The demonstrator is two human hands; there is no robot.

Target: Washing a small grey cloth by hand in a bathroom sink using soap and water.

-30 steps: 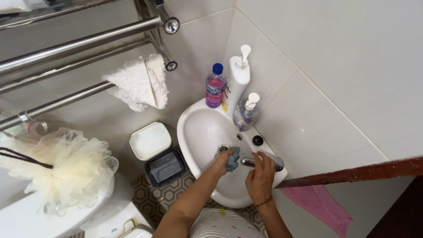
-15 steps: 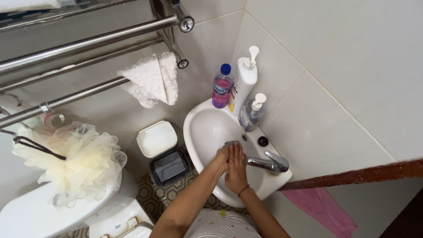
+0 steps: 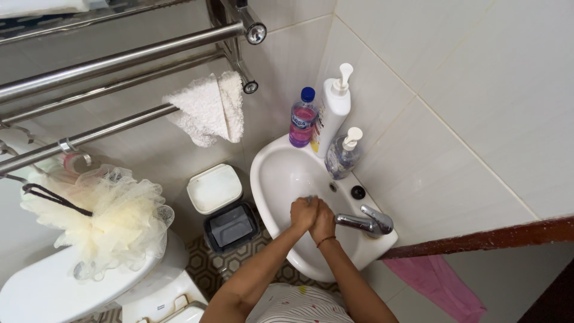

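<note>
Both hands are meeting over the white sink (image 3: pixel 281 173), near the middle of the picture. The left hand (image 3: pixel 303 213) and the right hand (image 3: pixel 323 222) are pressing against each other, and both are clenching around a small grey-blue cloth (image 3: pixel 309 199). Only a little piece of this cloth is showing, at 12 o'clock from the knuckles; the rest is hidden inside the fists. A thin dark bracelet is sitting on the right wrist.

The chrome tap (image 3: pixel 366 221) is standing at 3 o'clock from the hands, just beside them, and its spout is pointing toward the right hand. I cannot tell if water is running. A black round plug hole cover (image 3: pixel 358 192) is lying on the sink edge at 1 o'clock from the hands.

At 12 o'clock, on the back rim of the sink, three bottles are standing upright and close together: a clear bottle with pink liquid and blue cap (image 3: pixel 302 119), a tall white pump bottle (image 3: pixel 332 109), and a smaller clear pump bottle (image 3: pixel 342 155).

At 9 o'clock from the hands, a small pedal bin (image 3: pixel 230 226) is standing on the patterned floor with its white lid (image 3: pixel 214 188) open. Farther at 9 o'clock, a cream bath sponge (image 3: pixel 104 218) is hanging over the toilet. At 11 o'clock, a white towel (image 3: pixel 209 109) is hanging on the steel rack (image 3: pixel 119 57).
</note>
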